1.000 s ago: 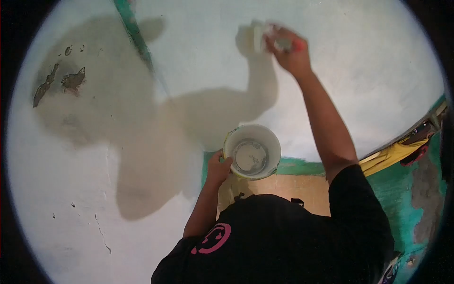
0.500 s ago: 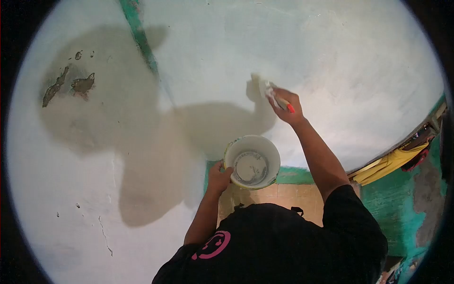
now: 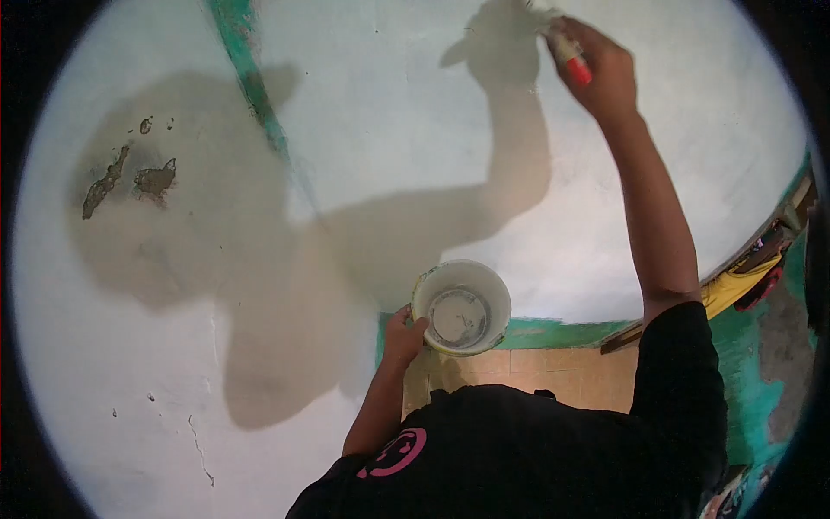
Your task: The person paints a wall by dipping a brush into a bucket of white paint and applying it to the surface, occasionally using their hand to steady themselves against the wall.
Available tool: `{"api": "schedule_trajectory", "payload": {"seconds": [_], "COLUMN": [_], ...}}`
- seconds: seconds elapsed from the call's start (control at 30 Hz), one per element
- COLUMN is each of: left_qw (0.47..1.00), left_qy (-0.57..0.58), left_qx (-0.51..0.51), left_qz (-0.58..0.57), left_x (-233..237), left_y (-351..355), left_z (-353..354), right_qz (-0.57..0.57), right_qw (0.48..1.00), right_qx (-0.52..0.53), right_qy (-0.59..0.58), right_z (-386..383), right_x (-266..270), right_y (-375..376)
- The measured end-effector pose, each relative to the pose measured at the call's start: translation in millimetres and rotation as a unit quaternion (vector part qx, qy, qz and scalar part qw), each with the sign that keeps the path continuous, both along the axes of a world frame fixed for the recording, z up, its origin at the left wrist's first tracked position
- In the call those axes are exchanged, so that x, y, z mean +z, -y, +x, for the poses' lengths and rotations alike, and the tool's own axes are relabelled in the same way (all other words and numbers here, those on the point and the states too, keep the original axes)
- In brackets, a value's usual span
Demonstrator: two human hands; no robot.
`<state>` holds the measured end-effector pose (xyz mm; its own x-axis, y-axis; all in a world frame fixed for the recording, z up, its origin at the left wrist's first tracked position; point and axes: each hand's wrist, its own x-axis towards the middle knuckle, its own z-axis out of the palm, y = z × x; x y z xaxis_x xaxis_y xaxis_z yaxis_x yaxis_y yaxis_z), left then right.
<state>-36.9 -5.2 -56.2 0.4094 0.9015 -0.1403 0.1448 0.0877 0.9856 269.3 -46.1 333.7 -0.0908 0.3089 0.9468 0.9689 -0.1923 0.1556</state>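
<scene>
My right hand (image 3: 607,73) is raised high on the white wall (image 3: 415,121), wrapped round a paintbrush (image 3: 571,60). The brush handle has a red end, and its whitish bristles reach toward the wall at the top edge of the view. Lower down, my left hand (image 3: 405,337) grips the left rim of a round white bucket (image 3: 497,303), thumb on the inner side. Pale liquid paint (image 3: 456,320) covers the bottom of the bucket. My arm and head throw a large shadow on the wall.
An unpainted green strip (image 3: 246,73) runs down the upper left wall, near chipped plaster patches (image 3: 156,179). A green band (image 3: 562,333) borders the wall's foot above the tiled floor (image 3: 536,372). At the right hangs a yellow cloth (image 3: 731,290) beside a worn green wall.
My right hand has moved up and to the right with the paintbrush, the arm stretching out further. The bucket in my left hand stays nearly in place, slightly lower in view.
</scene>
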Motion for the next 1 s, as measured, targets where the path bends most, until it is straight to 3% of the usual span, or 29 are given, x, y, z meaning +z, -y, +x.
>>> {"api": "schedule_trajectory", "payload": {"seconds": [0.1,0.2,0.27,0.3,0.37,0.43,0.47,0.5,0.57,0.67,0.73,0.8,0.87,0.93,1.0], "left_qw": [0.999,0.999,0.999,0.999,0.999,0.999,0.999,0.999,0.998,0.999,0.999,0.999,0.999,0.999,0.998], "left_qy": [0.005,-0.006,0.020,0.018,0.004,0.008,0.009,0.010,0.034,0.016,0.010,0.004,-0.012,-0.029,-0.049], "left_qx": [-0.016,-0.013,-0.029,-0.031,-0.044,-0.035,-0.027,-0.025,-0.011,0.001,-0.011,-0.025,-0.040,-0.034,-0.033], "left_qz": [-0.033,-0.052,-0.040,-0.037,0.010,-0.005,-0.023,-0.019,-0.047,-0.043,-0.039,-0.032,-0.004,-0.019,-0.033], "left_x": [27,31,29,24,11,25,30,26,17,28,14,9,12,23,26], "left_y": [7,12,12,10,5,10,12,11,9,14,11,8,8,12,13], "left_z": [6,11,12,12,12,10,8,6,5,4,4,2,3,5,9], "right_qz": [-0.092,-0.235,-0.409,-0.407,-0.459,-0.389,-0.384,-0.325,-0.183,0.024,0.013,-0.078,-0.203,-0.243,-0.300], "right_qw": [0.983,0.931,0.881,0.883,0.879,0.914,0.922,0.934,0.972,0.991,0.998,0.986,0.964,0.931,0.921], "right_qx": [0.039,0.086,0.094,0.092,0.089,0.112,0.047,0.066,0.129,0.108,0.062,0.027,-0.021,0.009,0.050], "right_qy": [0.153,0.266,0.218,0.216,0.095,0.034,-0.027,-0.135,-0.068,0.080,0.032,0.147,0.172,0.271,0.242], "right_z": [5,-6,-18,-21,-24,-9,-14,-3,20,44,42,56,48,45,42], "right_x": [-55,-125,-146,-145,-135,-105,-72,-49,0,41,35,-3,-58,-101,-129], "right_y": [-21,-28,-23,-22,-17,-17,-10,-11,-1,16,27,29,29,33,39]}}
